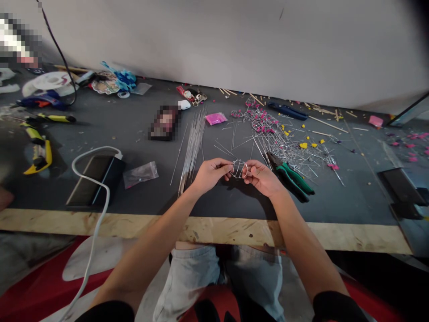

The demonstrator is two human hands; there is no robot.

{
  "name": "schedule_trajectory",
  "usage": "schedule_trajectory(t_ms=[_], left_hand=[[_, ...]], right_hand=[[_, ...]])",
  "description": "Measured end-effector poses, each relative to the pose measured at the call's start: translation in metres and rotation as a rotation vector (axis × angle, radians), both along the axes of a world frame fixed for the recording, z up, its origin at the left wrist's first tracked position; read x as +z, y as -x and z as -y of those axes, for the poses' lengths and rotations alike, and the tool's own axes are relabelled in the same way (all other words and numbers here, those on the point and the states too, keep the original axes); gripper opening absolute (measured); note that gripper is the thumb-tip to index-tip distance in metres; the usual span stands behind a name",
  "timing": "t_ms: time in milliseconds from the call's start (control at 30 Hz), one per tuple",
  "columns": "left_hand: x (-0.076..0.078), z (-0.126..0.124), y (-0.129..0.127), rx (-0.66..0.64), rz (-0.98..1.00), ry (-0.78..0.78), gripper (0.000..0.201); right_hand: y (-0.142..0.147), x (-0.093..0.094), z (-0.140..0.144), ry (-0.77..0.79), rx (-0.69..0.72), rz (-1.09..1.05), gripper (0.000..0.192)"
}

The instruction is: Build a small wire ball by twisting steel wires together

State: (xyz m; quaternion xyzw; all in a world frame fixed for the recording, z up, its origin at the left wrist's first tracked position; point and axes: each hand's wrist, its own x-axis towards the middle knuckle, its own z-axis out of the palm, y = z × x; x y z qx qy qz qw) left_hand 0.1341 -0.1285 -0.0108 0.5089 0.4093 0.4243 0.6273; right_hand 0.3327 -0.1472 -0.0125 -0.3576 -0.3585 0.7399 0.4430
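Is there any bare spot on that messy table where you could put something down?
Yes: the dark mat is bare between the hands and the wooden edge, and right of the green pliers toward the black device. Behind the wire ring held by left hand and right hand, the wire pile crowds everything.

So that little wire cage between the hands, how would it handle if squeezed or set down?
The wire cage looks like thin open loops, so probably very light and easily bent. The left hand and right hand pinch it only at its ends. Its rounded shape might let it roll on the table.
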Motion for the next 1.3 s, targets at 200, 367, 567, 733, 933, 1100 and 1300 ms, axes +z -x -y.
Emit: schedule_trajectory(t_ms=[200,367,567,733,933,1100,1300], left_hand=[[0.003,0.002,0.0,-0.059,0.022,0.029,0.022],[0.005,0.001,0.002,-0.063,0.057,0.068,0.02],[0.005,0.0,0.004,-0.095,0.038,0.093,0.02],[0.003,-0.001,0.006,-0.109,0.005,0.078,0.017],[0.003,-0.002,0.007,-0.156,-0.125,0.024,0.016],[0.008,-0.003,0.01,-0.161,-0.267,-0.045,0.017],[0.012,-0.003,0.01,-0.106,-0.26,-0.058,0.017]], right_hand=[[0.002,0.0,-0.001,-0.123,-0.044,0.007,0.031],[0.003,0.005,-0.001,-0.281,-0.041,0.163,0.024],[0.002,0.012,0.003,-0.375,0.049,0.242,0.019],[0.004,0.014,0.006,-0.317,0.048,0.297,0.021],[0.006,0.01,0.006,-0.289,0.033,0.44,0.028],[0.007,0.006,0.004,-0.232,0.012,0.472,0.026],[0.004,0.005,0.003,-0.013,0.064,0.303,0.025]])
